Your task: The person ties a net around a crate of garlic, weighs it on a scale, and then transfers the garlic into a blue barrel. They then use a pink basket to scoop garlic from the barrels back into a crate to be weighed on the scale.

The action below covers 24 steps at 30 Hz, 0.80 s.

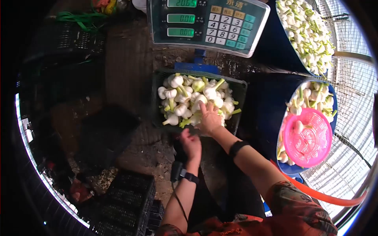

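Observation:
A dark crate (pixel 243 103) full of white garlic bulbs (pixel 180 109) with short green stems stands below a scale display (pixel 233 31). My right hand (pixel 210 119) rests on the bulbs at the crate's lower right, palm down with its fingers spread; no bulb is gripped in it. Just outside the crate's near edge is my left hand (pixel 191 144), slightly blurred, with its fingers curled; whether it holds anything does not show. The display's top line reads about 20.65, and the two lines under it read 0.00.
Two blue barrels of garlic (pixel 305 37) (pixel 256 118) stand on the right, the nearer one with a pink basket (pixel 323 135) on top. An orange hose (pixel 315 194) curves at the lower right. Black crates (pixel 128 196) are at the lower left, green straps (pixel 80 19) at the upper left.

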{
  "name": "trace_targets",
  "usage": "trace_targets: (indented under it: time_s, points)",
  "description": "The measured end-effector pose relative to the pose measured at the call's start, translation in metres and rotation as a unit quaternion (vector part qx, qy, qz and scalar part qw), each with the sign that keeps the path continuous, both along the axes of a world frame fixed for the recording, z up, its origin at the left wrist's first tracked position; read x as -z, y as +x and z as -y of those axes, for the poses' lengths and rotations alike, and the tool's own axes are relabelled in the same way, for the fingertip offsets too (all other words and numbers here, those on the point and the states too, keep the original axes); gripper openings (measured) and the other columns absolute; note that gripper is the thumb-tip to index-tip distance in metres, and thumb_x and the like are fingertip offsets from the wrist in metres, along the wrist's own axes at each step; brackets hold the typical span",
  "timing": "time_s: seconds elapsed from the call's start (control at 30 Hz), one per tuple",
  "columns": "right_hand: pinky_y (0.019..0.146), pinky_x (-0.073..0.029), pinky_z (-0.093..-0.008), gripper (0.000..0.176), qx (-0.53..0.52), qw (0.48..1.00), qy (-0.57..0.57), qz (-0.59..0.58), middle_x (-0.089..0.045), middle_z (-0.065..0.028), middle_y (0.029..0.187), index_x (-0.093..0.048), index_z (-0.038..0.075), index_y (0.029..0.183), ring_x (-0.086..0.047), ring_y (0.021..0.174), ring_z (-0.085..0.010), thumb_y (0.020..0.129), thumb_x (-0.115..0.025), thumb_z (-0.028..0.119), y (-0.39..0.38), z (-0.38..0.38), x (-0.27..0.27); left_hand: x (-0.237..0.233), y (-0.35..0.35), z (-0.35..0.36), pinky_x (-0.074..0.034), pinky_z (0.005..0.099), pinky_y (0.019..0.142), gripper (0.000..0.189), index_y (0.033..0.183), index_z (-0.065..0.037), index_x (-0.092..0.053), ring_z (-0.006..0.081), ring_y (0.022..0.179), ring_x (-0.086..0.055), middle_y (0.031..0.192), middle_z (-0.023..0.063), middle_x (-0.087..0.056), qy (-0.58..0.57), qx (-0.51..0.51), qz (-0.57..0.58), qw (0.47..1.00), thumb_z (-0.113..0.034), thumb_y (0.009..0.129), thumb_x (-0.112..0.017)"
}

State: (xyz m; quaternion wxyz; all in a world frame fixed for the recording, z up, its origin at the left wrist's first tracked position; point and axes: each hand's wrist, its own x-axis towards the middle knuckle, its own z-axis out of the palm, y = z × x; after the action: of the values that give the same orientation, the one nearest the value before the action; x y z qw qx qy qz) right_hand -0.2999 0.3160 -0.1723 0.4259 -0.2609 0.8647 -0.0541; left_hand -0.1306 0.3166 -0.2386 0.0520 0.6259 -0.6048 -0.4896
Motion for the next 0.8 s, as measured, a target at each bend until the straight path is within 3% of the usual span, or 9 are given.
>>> trace_targets:
  time_s: [0.1,0.13,0.2,0.37,0.5,0.53,0.63,0.73,0.8]
  points:
    - [0.081,-0.051,-0.0473,0.081,0.041,0.998,-0.030,-0.039,-0.033,-0.0220,0.138,-0.029,0.024,0.140,-0.044,0.117,-0.0466,0.072,-0.070,0.011,0.008,0.008,0.036,-0.007,-0.023,0.061,-0.047,0.0406,0.085,0.061,0.131,-0.011,-0.038,0.0314,0.097,-0.053,0.120,0.0201,-0.042,-0.056,0.042,0.080,0.994,-0.001,0.076,-0.063]
    - [0.073,-0.053,-0.0445,0.079,0.020,0.992,-0.060,-0.109,-0.037,-0.0217,0.133,-0.030,0.027,0.140,-0.050,0.108,-0.0445,0.072,-0.063,0.004,0.017,-0.001,0.055,-0.011,-0.035,0.076,-0.043,0.0411,0.092,0.064,0.132,-0.012,-0.039,0.0353,0.109,-0.048,0.128,0.0213,-0.036,-0.182,0.159,0.072,0.968,0.001,0.075,-0.065]
    - [0.070,-0.054,-0.0438,0.079,0.014,0.989,-0.099,-0.111,-0.040,-0.0217,0.130,-0.032,0.028,0.140,-0.053,0.103,-0.0439,0.071,-0.059,0.001,0.015,-0.009,0.048,-0.025,-0.070,0.096,-0.040,0.0414,0.096,0.066,0.134,-0.014,-0.041,0.0384,0.117,-0.043,0.135,0.0211,-0.030,-0.208,0.219,0.020,0.953,0.001,0.074,-0.066]
    - [0.081,-0.050,-0.0434,0.066,0.083,0.972,-0.207,-0.076,-0.052,-0.0146,0.117,-0.047,0.023,0.129,-0.055,0.100,-0.0389,0.068,-0.059,0.001,-0.005,-0.028,0.052,-0.028,-0.118,0.121,-0.045,0.0451,0.089,0.060,0.130,-0.020,-0.049,0.0385,0.114,-0.045,0.130,0.0194,-0.036,-0.204,0.452,0.107,0.861,-0.002,0.076,-0.067]
    - [0.086,-0.046,-0.0394,0.026,0.232,0.930,-0.285,-0.003,-0.054,-0.0148,0.107,-0.063,0.010,0.089,-0.055,0.099,-0.0360,0.064,-0.063,0.001,-0.017,-0.043,0.070,0.006,-0.123,0.142,-0.047,0.0410,0.085,0.036,0.111,-0.011,-0.064,0.0372,0.100,-0.056,0.114,0.0185,-0.055,-0.141,0.381,0.048,0.912,-0.008,0.076,-0.068]
    - [0.074,-0.053,-0.0387,0.023,0.213,0.935,-0.279,-0.044,-0.055,-0.0150,0.102,-0.063,0.008,0.087,-0.059,0.090,-0.0340,0.066,-0.064,-0.001,-0.021,-0.046,0.073,0.007,-0.121,0.141,-0.047,0.0407,0.084,0.034,0.106,-0.009,-0.066,0.0351,0.100,-0.057,0.108,0.0173,-0.059,-0.177,0.350,0.031,0.919,-0.009,0.073,-0.071]
    - [0.046,-0.057,-0.0295,0.023,0.435,0.851,-0.245,0.160,-0.056,-0.0067,0.086,-0.058,0.004,0.087,-0.061,0.069,-0.0171,0.069,-0.067,-0.006,-0.032,-0.044,0.042,-0.007,-0.111,0.135,-0.050,0.0385,0.078,0.035,0.106,-0.008,-0.065,0.0342,0.094,-0.059,0.104,0.0149,-0.060,-0.225,0.295,-0.035,0.928,-0.009,0.072,-0.072]
    - [0.049,-0.057,-0.0309,0.021,0.513,0.776,-0.327,0.165,-0.057,-0.0077,0.086,-0.055,0.003,0.092,-0.062,0.070,-0.0160,0.075,-0.066,-0.004,-0.042,-0.050,-0.027,-0.053,-0.097,0.110,-0.053,0.0307,0.061,0.034,0.108,-0.005,-0.064,0.0246,0.083,-0.063,0.104,0.0123,-0.061,-0.178,0.223,-0.120,0.951,-0.008,0.075,-0.072]
    - [0.051,-0.057,-0.0305,0.019,0.588,0.678,-0.409,0.163,-0.058,-0.0070,0.087,-0.054,0.004,0.094,-0.063,0.071,-0.0159,0.079,-0.064,-0.003,-0.050,-0.071,-0.081,-0.092,-0.090,0.084,-0.053,0.0305,0.064,0.032,0.108,-0.005,-0.064,0.0249,0.085,-0.063,0.104,0.0130,-0.061,-0.146,0.184,-0.139,0.962,-0.008,0.077,-0.072]
